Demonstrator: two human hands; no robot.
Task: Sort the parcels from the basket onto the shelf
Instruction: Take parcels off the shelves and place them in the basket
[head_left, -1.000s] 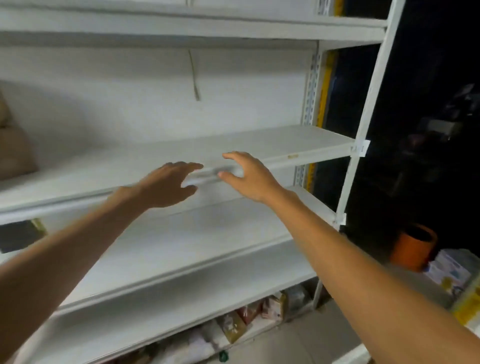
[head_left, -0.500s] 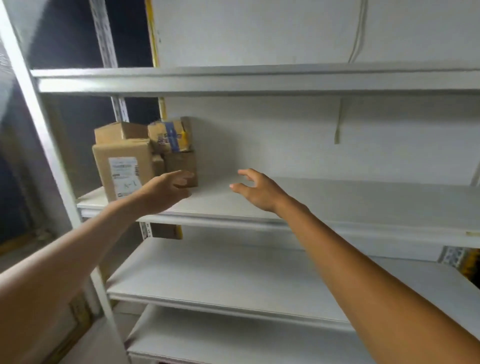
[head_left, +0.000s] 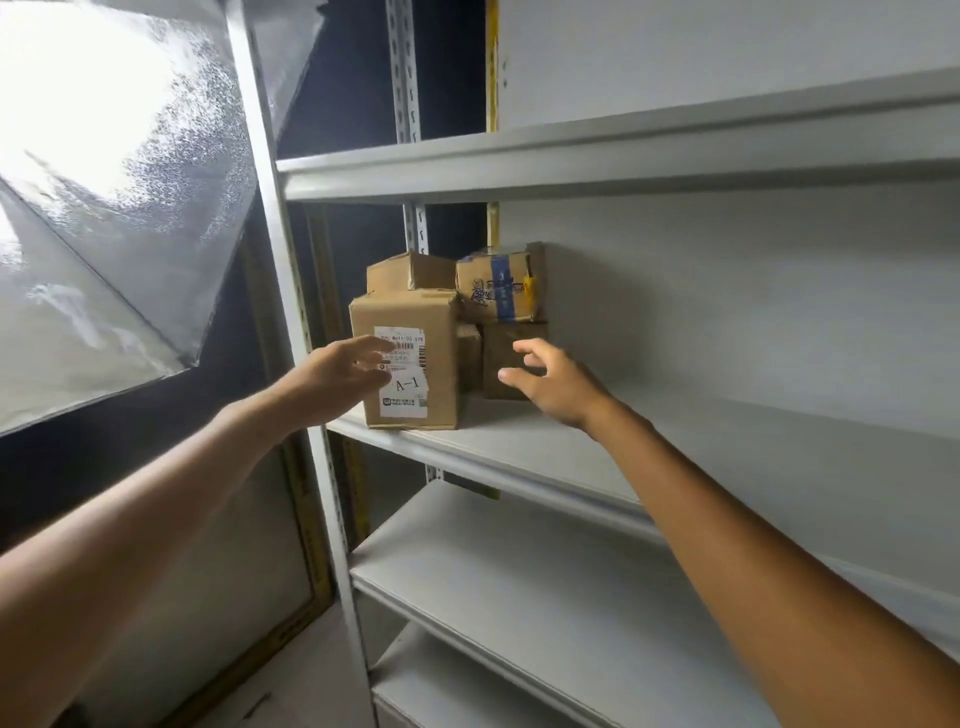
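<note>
As left hand (head_left: 337, 379) spreads loose at labelled parcel (head_left: 415, 317), right hand (head_left: 556, 387) splayed empty beside stacked parcels (head_left: 493, 291), white shelf (head_left: 545, 447).

Silver crinkled sheet (head_left: 119, 218) fills the top-left corner, with hard glare on its upper part. A dark wall (head_left: 353, 67) shows behind it. A yellow strip (head_left: 492, 78) runs vertically along the left edge of the white wall (head_left: 727, 291). A pale panel (head_left: 208, 597) in a yellowish frame stands at lower left, reaching the floor (head_left: 291, 691).
</note>
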